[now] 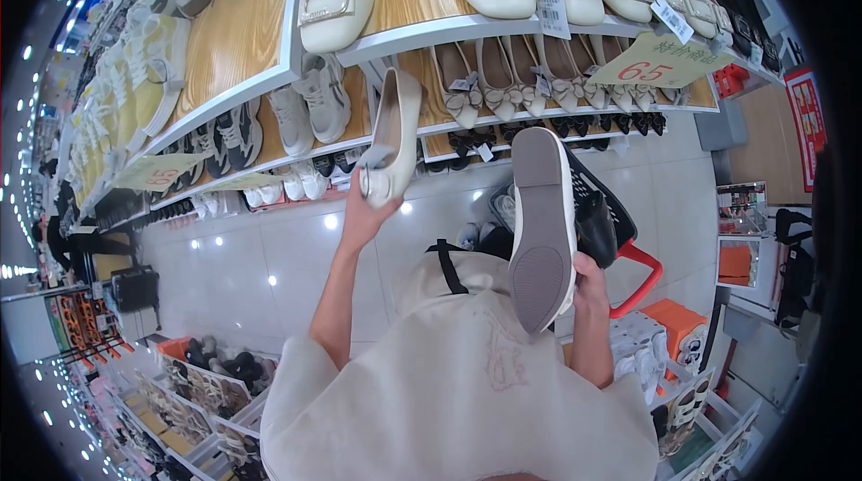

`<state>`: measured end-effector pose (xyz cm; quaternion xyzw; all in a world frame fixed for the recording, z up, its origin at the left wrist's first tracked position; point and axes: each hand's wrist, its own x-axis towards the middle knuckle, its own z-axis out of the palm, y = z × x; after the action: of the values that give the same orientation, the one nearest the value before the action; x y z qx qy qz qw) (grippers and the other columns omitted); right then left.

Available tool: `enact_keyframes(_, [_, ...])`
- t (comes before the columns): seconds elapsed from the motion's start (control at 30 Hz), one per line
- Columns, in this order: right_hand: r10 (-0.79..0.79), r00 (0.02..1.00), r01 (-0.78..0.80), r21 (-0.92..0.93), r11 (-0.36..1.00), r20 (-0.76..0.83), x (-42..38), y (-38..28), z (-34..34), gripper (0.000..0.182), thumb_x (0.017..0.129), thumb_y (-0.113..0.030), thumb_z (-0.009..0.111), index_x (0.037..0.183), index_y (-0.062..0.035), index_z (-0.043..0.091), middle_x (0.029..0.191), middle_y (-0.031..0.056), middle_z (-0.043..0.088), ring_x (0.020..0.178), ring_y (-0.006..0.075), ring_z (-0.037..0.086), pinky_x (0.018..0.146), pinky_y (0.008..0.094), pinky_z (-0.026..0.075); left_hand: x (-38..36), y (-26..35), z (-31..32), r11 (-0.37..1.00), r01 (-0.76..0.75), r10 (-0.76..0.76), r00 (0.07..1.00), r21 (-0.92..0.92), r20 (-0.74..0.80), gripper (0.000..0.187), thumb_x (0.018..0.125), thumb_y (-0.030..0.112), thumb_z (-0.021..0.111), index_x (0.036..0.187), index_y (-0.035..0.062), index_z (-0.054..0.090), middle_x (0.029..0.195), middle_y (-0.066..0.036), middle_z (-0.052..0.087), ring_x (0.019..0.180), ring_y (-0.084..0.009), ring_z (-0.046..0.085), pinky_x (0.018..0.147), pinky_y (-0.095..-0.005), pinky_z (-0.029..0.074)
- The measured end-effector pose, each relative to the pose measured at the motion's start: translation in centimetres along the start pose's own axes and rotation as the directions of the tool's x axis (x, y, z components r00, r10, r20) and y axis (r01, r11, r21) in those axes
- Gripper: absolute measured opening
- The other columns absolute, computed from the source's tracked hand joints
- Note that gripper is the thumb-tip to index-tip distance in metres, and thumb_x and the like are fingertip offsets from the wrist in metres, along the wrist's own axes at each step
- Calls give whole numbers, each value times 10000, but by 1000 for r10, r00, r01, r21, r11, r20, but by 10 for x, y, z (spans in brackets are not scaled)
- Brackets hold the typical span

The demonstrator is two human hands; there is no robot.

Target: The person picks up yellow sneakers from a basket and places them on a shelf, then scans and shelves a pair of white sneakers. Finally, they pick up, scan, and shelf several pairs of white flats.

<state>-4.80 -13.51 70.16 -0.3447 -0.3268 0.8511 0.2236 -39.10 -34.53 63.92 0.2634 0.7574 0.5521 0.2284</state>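
My left hand (pixel 366 219) is closed around the toe end of a cream ballet flat (pixel 406 144), held heel up in front of the shelves. A buckle and a tag show near that toe. On the other side, my right hand (pixel 588 283) grips a second flat shoe (pixel 542 220), its grey-brown sole turned to the camera. Most of this shoe's pale upper is hidden behind the sole. Beyond it is a black shopping basket (pixel 620 211) with a red handle (pixel 646 274) and a black item (pixel 594 228) in it.
A wooden shelf (pixel 409 5) carries several cream buckled flats, with bow-trimmed flats on the tier below. Sneakers (pixel 314 99) stand on the left shelves. A green price sign (pixel 660 63) reads 65. Shoe racks (pixel 202 400) stand behind me.
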Motion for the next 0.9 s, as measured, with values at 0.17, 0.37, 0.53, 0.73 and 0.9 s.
enact_keyframes(0.17, [39, 980, -56, 85, 995, 193, 9, 5, -39, 909, 666, -282, 879, 1421, 24, 476, 1284, 158, 629, 1129, 257, 658, 990, 363, 542, -32, 89, -38, 990, 58, -26, 970, -129, 240, 970, 660, 94, 856, 1480, -19, 351, 1354, -121, 538, 1263, -203, 527, 1081, -347, 404])
enact_keyframes(0.37, [26, 971, -51, 102, 993, 236, 14, -1, -31, 893, 669, -262, 869, 1417, 30, 479, 1282, 159, 631, 1120, 254, 662, 987, 360, 543, -22, 124, -42, 928, -17, 143, 938, -371, 317, 1118, 563, 58, 878, 1520, -36, 307, 1384, -107, 512, 1276, -206, 523, 1109, -337, 379])
enact_keyframes(0.53, [15, 963, -51, 129, 990, 269, 11, -1, -19, 877, 671, -242, 858, 1412, 36, 482, 1280, 160, 634, 1112, 250, 666, 985, 357, 543, 7, 186, -16, 790, -74, 202, 969, -609, 144, 1104, 644, 118, 872, 1537, -58, 246, 1394, -183, 491, 1286, -254, 524, 1063, -351, 444])
enact_keyframes(0.73, [-24, 955, -5, 97, 995, 296, 8, -2, -3, 873, 670, -236, 868, 1407, 33, 486, 1267, 151, 636, 1099, 243, 663, 974, 353, 544, 62, 250, 32, 869, -492, 464, 847, -51, -261, 879, 743, 138, 828, 1452, -54, 345, 1356, -196, 497, 1220, -244, 545, 1012, -354, 474])
enact_keyframes(0.9, [-103, 951, 89, 61, 994, 292, 0, -13, 24, 876, 670, -243, 883, 1403, 29, 488, 1262, 148, 637, 1099, 234, 660, 966, 350, 546, 109, 257, 52, 799, -597, 576, 729, 69, -370, 815, 764, 198, 804, 1408, -63, 377, 1288, -220, 546, 1169, -273, 573, 1001, -379, 466])
